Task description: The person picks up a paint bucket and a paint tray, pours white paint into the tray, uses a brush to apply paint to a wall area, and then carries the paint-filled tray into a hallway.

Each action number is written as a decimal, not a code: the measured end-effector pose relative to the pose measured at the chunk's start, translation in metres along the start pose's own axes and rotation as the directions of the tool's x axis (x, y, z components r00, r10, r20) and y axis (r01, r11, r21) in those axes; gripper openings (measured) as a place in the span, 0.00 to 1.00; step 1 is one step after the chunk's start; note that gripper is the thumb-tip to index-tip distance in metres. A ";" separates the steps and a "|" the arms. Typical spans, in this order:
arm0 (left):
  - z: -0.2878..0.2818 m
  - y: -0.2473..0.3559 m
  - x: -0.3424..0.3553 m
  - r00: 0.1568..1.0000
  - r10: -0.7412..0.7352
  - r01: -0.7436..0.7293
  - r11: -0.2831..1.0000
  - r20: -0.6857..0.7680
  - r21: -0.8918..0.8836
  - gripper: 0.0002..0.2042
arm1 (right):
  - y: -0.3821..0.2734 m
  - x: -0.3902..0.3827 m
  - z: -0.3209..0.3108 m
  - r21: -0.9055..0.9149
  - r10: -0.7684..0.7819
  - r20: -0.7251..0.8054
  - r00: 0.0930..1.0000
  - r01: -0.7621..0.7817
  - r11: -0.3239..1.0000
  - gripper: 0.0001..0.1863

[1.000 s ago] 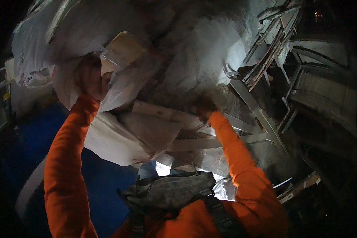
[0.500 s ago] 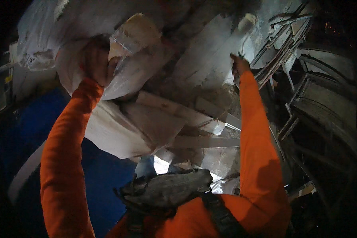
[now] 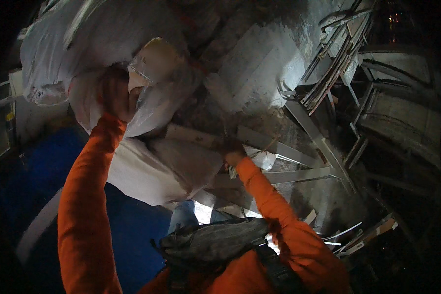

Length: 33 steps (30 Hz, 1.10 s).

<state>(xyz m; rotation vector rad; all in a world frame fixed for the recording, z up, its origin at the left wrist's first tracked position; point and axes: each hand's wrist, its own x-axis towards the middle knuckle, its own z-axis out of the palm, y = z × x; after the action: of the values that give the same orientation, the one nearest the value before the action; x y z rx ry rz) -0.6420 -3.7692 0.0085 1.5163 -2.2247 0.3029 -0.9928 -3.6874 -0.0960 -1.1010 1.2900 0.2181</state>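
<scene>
My left hand [image 3: 116,95] grips a bulging white woven sack [image 3: 164,105], its fingers sunk in shadowed folds. A pale, yellow-edged block wrapped in clear film [image 3: 154,61] shows at the sack's top, beside my left thumb. My right hand [image 3: 234,153] is closed and low, right of the sack, over pale boards [image 3: 193,135]. A small pale bit shows under its fingers, too dark to make out. Another whitish sack [image 3: 152,171] lies slumped below the first.
A bundle of thin metal rods and strips [image 3: 338,59] leans at the upper right. Metal frames [image 3: 402,117] stand along the right. Flat metal bars [image 3: 299,175] cross the dusty floor. A blue surface [image 3: 132,235] spreads at the lower left. A dark pouch [image 3: 215,240] hangs at my front.
My right hand has come down and left, from the upper right beside the rods to near the sack. My left hand keeps its hold on the sack.
</scene>
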 end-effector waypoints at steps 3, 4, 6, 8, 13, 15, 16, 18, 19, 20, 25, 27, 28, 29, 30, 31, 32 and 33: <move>-0.002 -0.001 -0.005 1.000 -0.017 0.016 0.999 0.009 0.045 0.22 | 0.022 0.042 -0.025 -0.761 -0.569 0.095 0.817 0.428 0.488 0.14; -0.006 0.002 -0.002 1.000 -0.018 0.017 0.998 0.009 0.054 0.22 | 0.032 0.061 -0.037 -0.848 -0.631 0.171 0.757 0.439 0.296 0.14; -0.004 0.008 0.000 1.000 -0.018 0.018 0.999 0.007 0.042 0.22 | 0.042 0.118 -0.073 -0.868 -0.527 0.182 0.831 0.387 0.311 0.15; -0.001 0.000 -0.004 1.000 -0.020 0.020 1.000 0.001 0.009 0.22 | 0.019 0.119 -0.108 -0.914 -0.507 0.218 0.834 0.357 0.193 0.16; -0.005 0.002 -0.010 0.998 -0.022 0.023 1.000 0.052 -0.018 0.22 | -0.031 0.154 -0.187 -0.683 -0.208 0.042 0.977 0.180 0.708 0.19; -0.010 -0.004 -0.010 0.998 -0.011 0.011 1.000 0.061 0.002 0.22 | -0.037 0.181 -0.214 -0.317 -0.081 -0.125 0.989 0.037 0.948 0.19; -0.004 -0.001 0.002 0.999 0.012 -0.012 1.000 0.033 -0.006 0.22 | -0.029 0.188 -0.239 -0.128 -0.031 -0.236 0.971 0.000 0.992 0.20; 0.001 0.004 0.007 1.000 0.023 -0.022 1.000 0.017 -0.008 0.22 | -0.044 0.167 -0.276 0.045 0.000 -0.402 0.916 0.020 0.999 0.19; -0.003 0.003 0.006 1.000 0.020 -0.020 1.000 0.023 -0.001 0.22 | -0.056 0.158 -0.282 0.132 0.013 -0.472 0.881 0.056 0.990 0.19; -0.004 0.001 0.004 0.999 0.016 -0.016 1.000 0.028 0.001 0.22 | -0.062 0.146 -0.280 0.227 0.021 -0.465 0.885 0.096 0.969 0.18; -0.008 0.001 -0.009 0.997 -0.032 0.030 0.999 0.067 0.039 0.23 | 0.017 0.084 -0.236 0.498 -0.234 -0.334 0.913 0.381 0.779 0.12; -0.001 0.001 -0.009 0.999 -0.033 0.032 0.998 0.025 0.059 0.23 | 0.019 0.019 -0.187 0.418 -0.240 -0.164 0.957 0.288 0.861 0.18; -0.002 0.001 -0.007 0.999 -0.031 0.031 0.998 0.015 0.056 0.23 | 0.044 0.017 -0.151 0.448 -0.088 -0.335 0.938 0.241 0.861 0.19; 0.003 -0.001 -0.006 1.000 -0.030 0.030 0.999 -0.003 0.041 0.23 | 0.060 0.013 -0.135 0.550 -0.035 -0.268 0.963 0.182 0.815 0.20; 0.001 -0.003 -0.005 1.000 -0.019 0.018 0.999 0.015 0.041 0.23 | 0.074 0.011 -0.118 0.641 0.013 -0.188 0.982 0.112 0.759 0.20; 0.001 -0.004 -0.006 0.999 -0.008 0.007 0.999 0.034 0.035 0.23 | 0.082 0.008 -0.107 0.571 -0.075 -0.104 0.992 0.122 0.812 0.19; 0.001 -0.004 -0.004 0.999 0.006 -0.007 0.999 0.050 0.035 0.23 | 0.090 0.004 -0.097 0.501 -0.166 -0.018 0.986 0.152 0.852 0.17; 0.001 -0.003 -0.003 1.000 0.003 -0.005 0.999 0.030 0.045 0.23 | 0.108 0.015 -0.072 0.175 -0.267 -0.128 0.955 0.286 0.942 0.17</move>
<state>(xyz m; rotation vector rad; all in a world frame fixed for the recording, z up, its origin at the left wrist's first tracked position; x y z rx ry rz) -0.6383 -3.7685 0.0065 1.5497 -2.2585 0.3363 -1.1082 -3.6933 -0.1569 -1.1235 1.2025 -0.1739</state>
